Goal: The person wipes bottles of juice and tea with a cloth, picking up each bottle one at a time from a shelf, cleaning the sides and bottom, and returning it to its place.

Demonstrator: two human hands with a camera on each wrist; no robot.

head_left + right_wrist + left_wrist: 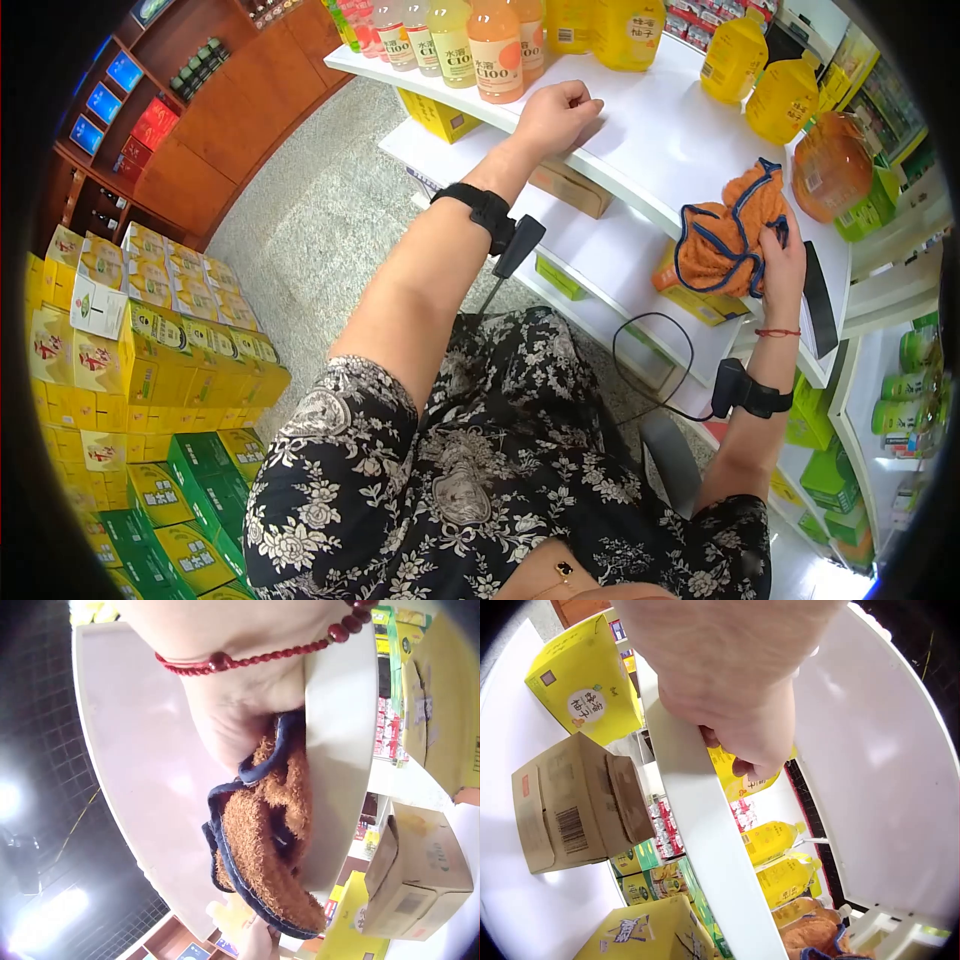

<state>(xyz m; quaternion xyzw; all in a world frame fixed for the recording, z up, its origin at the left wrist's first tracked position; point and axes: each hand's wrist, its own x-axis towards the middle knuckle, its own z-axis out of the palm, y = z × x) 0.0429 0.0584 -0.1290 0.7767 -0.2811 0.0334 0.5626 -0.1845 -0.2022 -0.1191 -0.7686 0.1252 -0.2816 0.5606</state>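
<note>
My right hand grips a fuzzy orange cloth with navy edging, bunched up at the front edge of the white top shelf. In the right wrist view the cloth hangs in folds against the shelf edge, and its bunched part hides most of the fingers. My left hand rests at the shelf's front edge with its fingers curled in, holding nothing. Beside it stands a bottle of orange-pink drink. The left wrist view shows this hand over the shelf edge, fingers bent.
Several drink bottles line the shelf's left end, and yellow jugs stand along the back. Near my right hand is a large amber bottle. The lower shelf holds a brown carton and yellow boxes. Stacked yellow cartons stand on the floor at left.
</note>
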